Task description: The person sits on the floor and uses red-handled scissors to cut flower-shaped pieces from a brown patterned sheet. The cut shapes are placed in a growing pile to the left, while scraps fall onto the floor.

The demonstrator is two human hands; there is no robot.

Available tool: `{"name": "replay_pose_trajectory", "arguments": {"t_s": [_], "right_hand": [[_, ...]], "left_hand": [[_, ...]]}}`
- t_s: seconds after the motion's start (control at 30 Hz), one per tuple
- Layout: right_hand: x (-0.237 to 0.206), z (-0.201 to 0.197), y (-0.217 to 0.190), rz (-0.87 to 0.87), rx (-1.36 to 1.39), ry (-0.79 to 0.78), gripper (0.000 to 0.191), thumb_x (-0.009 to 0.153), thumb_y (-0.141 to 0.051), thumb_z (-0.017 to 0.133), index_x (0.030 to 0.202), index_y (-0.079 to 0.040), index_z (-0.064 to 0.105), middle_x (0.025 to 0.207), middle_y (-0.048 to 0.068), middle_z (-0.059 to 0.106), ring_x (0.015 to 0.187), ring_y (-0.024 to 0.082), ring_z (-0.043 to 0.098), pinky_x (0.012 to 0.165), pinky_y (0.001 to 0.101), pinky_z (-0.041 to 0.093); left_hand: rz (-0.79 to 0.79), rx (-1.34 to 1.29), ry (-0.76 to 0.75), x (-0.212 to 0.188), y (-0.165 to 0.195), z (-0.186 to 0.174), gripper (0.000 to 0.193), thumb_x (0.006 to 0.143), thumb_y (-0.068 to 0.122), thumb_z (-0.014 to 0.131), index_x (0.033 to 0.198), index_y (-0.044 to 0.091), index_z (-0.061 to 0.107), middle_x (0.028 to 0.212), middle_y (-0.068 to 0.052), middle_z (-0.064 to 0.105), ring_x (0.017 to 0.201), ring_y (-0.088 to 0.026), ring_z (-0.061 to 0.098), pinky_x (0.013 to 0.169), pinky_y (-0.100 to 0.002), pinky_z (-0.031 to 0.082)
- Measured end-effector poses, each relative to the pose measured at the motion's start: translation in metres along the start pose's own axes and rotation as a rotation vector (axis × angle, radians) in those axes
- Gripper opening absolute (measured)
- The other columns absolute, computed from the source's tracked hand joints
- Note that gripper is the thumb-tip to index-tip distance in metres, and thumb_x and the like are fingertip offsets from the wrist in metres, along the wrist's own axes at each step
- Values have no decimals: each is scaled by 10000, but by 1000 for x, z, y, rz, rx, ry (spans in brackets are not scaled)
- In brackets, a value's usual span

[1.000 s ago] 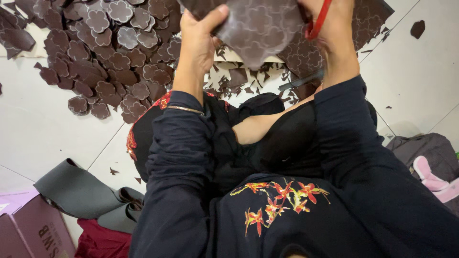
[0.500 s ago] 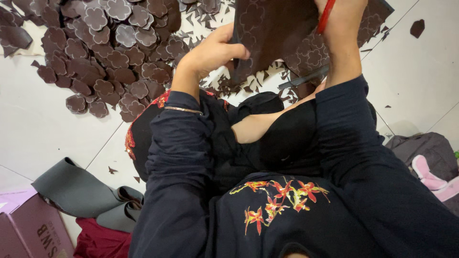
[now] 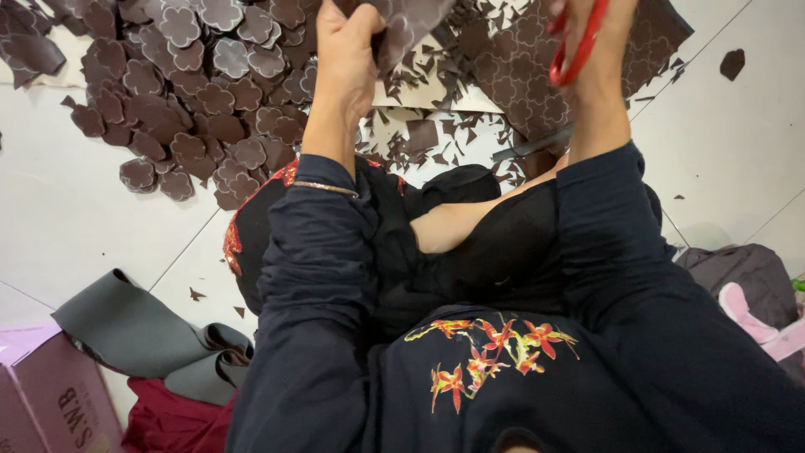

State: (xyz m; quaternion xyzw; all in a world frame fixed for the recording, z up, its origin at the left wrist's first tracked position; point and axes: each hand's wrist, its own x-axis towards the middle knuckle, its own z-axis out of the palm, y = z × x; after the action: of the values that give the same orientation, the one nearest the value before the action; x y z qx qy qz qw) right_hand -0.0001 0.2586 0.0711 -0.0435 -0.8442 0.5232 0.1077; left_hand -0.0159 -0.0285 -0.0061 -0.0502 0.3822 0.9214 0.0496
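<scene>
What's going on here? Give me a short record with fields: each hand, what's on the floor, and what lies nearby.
Left hand: left hand pinches a brown patterned sheet at the top edge of the view
Right hand: right hand holds red-handled scissors; blades out of view
Floor: white tiled floor with a pile of brown flower-shaped cutouts and small brown scraps
Nearby: grey rolled sheet, pink box

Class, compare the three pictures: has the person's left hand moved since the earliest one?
Yes. The left hand, gripping the brown sheet, first dropped, then rose back, ending slightly closer to the pile of flower-shaped cutouts.
</scene>
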Motion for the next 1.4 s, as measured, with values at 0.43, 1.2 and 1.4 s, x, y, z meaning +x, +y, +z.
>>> {"name": "replay_pose_trajectory", "arguments": {"t_s": [0.43,1.2,1.4], "right_hand": [[-72,34,-54,82,-84,-670,458,1040,-487,617,1199,-57,625,993,41,677,911,126,645,807,301,529],[-60,47,-52,16,-24,-844,846,895,-869,479,1119,-68,632,894,15,601,826,124,621,745,288,538],[-60,49,-46,15,26,-855,852,880,-898,439,1028,-76,608,855,4,573,739,114,626,679,273,549]], "left_hand": [[335,165,58,-7,33,6,134,905,-93,733,910,7,643,824,17,654,712,-89,599,646,-282,494],[160,281,-99,-19,28,8,98,971,-35,682,882,-16,648,811,53,621,714,-52,557,645,-258,448],[180,334,-107,-20,30,8,125,974,-18,689,858,-13,642,795,73,585,710,-38,513,637,-256,413]]}}
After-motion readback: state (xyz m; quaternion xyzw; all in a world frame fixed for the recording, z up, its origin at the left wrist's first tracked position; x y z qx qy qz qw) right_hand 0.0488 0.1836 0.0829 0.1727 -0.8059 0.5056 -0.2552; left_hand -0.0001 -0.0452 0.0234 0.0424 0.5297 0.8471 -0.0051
